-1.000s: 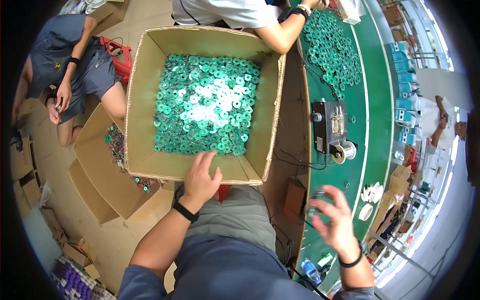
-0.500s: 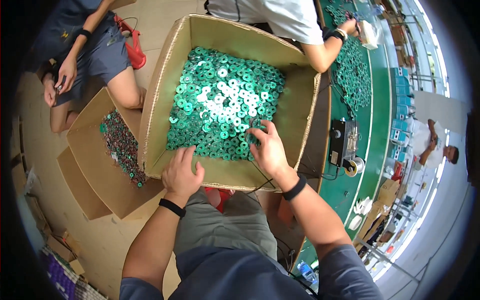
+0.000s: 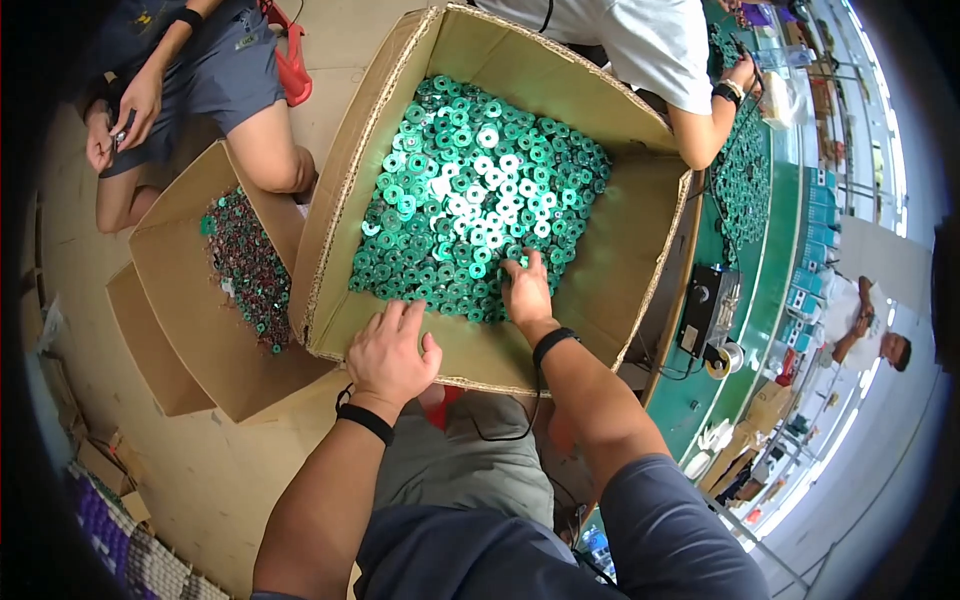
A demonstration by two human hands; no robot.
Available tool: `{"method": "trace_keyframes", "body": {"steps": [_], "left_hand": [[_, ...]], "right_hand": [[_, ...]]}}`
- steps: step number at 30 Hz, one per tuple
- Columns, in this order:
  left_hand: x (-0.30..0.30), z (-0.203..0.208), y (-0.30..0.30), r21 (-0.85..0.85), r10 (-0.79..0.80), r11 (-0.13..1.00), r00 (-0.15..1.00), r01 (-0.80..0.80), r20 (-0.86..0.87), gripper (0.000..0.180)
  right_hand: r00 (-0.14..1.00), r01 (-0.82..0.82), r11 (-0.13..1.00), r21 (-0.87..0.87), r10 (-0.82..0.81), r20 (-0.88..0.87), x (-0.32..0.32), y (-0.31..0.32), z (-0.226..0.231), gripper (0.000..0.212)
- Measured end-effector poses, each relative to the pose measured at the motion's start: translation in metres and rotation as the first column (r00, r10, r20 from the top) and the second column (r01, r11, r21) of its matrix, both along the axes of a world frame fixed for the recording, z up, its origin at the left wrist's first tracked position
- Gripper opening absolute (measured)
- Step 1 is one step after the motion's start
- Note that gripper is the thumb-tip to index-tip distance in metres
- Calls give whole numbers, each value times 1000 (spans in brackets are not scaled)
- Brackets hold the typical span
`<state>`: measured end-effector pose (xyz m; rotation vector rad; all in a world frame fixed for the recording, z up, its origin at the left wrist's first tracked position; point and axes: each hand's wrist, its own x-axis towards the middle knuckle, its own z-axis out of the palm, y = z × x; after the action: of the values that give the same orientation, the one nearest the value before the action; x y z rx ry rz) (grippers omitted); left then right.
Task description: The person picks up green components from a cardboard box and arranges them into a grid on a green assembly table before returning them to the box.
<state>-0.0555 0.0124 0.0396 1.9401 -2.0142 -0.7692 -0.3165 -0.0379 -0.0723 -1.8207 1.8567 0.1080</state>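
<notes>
A large open cardboard box (image 3: pixel 640 230) stands before me. Its floor is covered with green ring-shaped parts (image 3: pixel 440 150), each with a hole in the middle; many in the centre shine under the light. My left hand (image 3: pixel 392 350) lies over the near left rim with its fingers stretched out, just short of the rings, and holds nothing. Inside the box, my right hand (image 3: pixel 528 290) reaches down to the near right part of the pile. Its fingers are curled in at the rings, and what sits between the fingertips is too small to make out.
At left stands a lower cardboard box (image 3: pixel 190 310) of green and reddish parts, beside a seated person (image 3: pixel 240 90). Another person (image 3: pixel 650 50) works at the green bench (image 3: pixel 730 300), which holds more rings, a black device (image 3: pixel 702 308) and a wire spool (image 3: pixel 727 358).
The view has shifted, so the box appears farther right and higher. My right hand has lowered into the rings, its fingers closer in. My left hand stays at the near rim.
</notes>
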Motion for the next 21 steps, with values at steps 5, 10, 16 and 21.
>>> {"method": "trace_keyframes", "body": {"steps": [5, 10, 16, 21], "left_hand": [[-2, -2, 0, 34, -14, 999, 1000, 14, 14, 42], [-1, -7, 2, -63, -2, 998, 1000, 3, 13, 38], [-8, 0, -1, 69, -12, 998, 997, 7, 70, 41], [-1, 3, 0, 184, -14, 983, 994, -6, 106, 44]], "right_hand": [[1000, -17, 999, -31, 17, -5, -3, 2, -4, 49], [999, 14, 999, -37, -12, 36, -7, 5, 19, 56], [933, 123, 967, -222, -37, 358, -29, 13, 151, 25], [911, 134, 989, -60, -99, 399, -66, 53, 301, 19]]}}
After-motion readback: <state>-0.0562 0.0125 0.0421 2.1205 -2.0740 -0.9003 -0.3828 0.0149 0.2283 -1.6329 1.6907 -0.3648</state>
